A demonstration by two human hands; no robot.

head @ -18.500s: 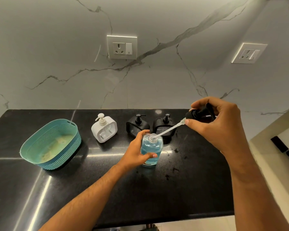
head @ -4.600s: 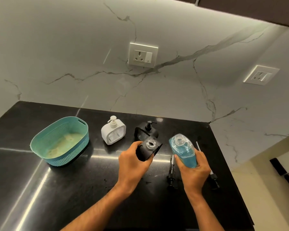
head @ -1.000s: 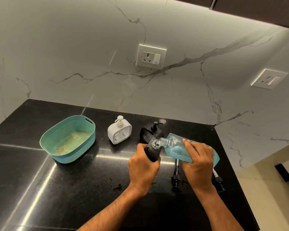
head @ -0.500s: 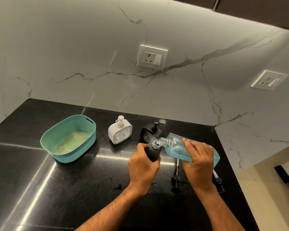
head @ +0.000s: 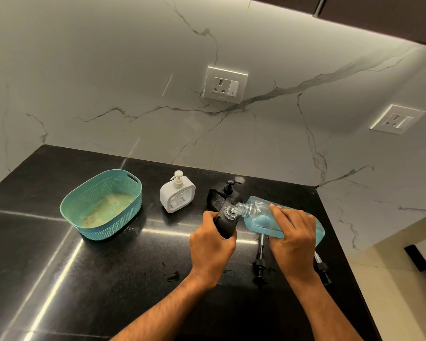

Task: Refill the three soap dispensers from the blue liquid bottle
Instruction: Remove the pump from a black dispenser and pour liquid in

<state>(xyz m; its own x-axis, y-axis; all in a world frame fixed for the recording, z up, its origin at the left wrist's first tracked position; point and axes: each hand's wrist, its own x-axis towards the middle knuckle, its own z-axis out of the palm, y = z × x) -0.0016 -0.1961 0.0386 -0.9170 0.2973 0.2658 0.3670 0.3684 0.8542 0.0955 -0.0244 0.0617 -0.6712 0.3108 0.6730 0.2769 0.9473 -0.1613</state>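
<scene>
Pouring into the first dispenser point(head: 225, 221), gripped tilted above the counter point(head: 108, 279) by the left hand point(head: 210, 247), from the bottle point(head: 263, 215) clasped neck-to-mouth in the right hand point(head: 293, 238); next, likely, levelling off, then the two capped dispensers behind

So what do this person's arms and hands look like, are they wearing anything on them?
Nothing worn shows. The left hand and right hand are bare, with no gloves, rings, watch or bands visible. Both forearms are bare down to the frame's lower edge, with no sleeve in view, and show some hair.
</scene>
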